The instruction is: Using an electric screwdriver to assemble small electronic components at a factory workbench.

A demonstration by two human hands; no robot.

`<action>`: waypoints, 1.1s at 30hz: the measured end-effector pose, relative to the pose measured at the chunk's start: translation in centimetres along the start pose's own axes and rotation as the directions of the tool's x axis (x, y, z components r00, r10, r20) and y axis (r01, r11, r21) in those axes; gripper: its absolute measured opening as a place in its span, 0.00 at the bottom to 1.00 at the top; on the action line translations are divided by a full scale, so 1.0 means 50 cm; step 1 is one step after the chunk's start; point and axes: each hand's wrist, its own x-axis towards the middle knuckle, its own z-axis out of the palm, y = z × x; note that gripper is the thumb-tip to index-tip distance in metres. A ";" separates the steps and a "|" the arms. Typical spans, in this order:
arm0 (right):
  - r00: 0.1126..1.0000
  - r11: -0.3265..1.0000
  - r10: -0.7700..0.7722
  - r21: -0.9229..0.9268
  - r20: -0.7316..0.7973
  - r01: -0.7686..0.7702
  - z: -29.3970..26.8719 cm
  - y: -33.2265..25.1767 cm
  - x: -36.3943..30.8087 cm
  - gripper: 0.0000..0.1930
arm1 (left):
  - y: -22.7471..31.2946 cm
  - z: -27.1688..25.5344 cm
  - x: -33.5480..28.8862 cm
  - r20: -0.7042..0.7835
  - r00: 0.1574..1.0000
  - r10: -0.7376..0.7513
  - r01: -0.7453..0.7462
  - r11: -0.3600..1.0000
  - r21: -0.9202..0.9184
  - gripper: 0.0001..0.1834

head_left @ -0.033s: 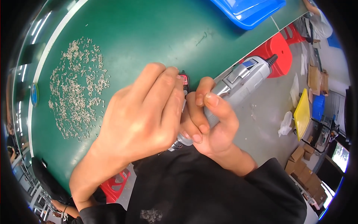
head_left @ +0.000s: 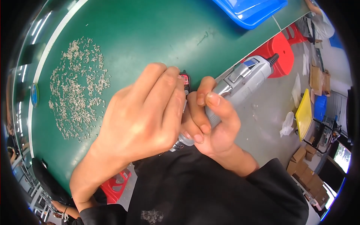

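Note:
My left hand [head_left: 138, 112] is closed, its bent fingers turned toward my right hand. Just past its fingertips shows the end of a small black part with a red patch [head_left: 185, 79]. It appears to be in the left fingers, which hide most of it. A grey electric screwdriver [head_left: 245, 77] slants through my right hand [head_left: 221, 131], cord end up and to the right, metal nose low by the left palm. The right fingers curl in front of its body, thumb and forefinger raised and close together. The tip of the screwdriver bit is hidden.
Many small metal screws [head_left: 77, 97] lie scattered on the green table [head_left: 146, 37] at left. A blue tray [head_left: 247, 17] sits at the far edge. Beyond the table's right edge stands a red stool [head_left: 279, 56]. Cardboard boxes [head_left: 305, 172] and a yellow panel [head_left: 303, 114] are farther right.

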 end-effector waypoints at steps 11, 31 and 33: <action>0.982 0.983 0.032 -0.181 0.185 0.002 -0.005 -0.055 0.018 0.10 | 0.008 -0.009 -0.015 0.051 0.997 -0.053 0.054 0.999 -0.003 0.22; 0.781 0.803 -0.151 -0.386 0.606 0.455 0.027 -0.185 0.180 0.25 | 0.011 0.003 -0.024 0.013 0.999 0.035 -0.036 0.996 0.080 0.20; 0.825 0.832 -0.161 -0.375 0.542 0.409 0.031 -0.185 0.176 0.25 | 0.007 0.006 -0.026 0.002 0.999 0.039 -0.039 0.996 0.082 0.20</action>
